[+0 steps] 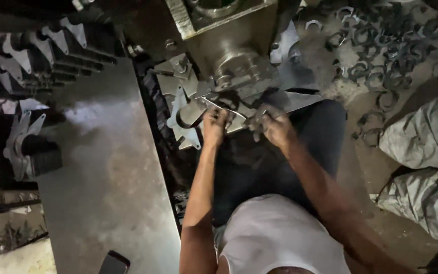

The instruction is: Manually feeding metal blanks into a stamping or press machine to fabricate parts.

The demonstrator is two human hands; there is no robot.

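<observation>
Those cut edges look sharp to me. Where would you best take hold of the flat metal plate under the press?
Probably by the near edge of the metal plate, from the person's side, as the left hand does: it lies flat, and the press covers its far end.

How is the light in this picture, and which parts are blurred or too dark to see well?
Head view: dim overall. A pale sheen of glare lies on the flat metal sheet. The left hand and right hand are soft with blur in shadow under the press machine. The pile of metal rings is murky; the grey sacks are lit more evenly.
</observation>
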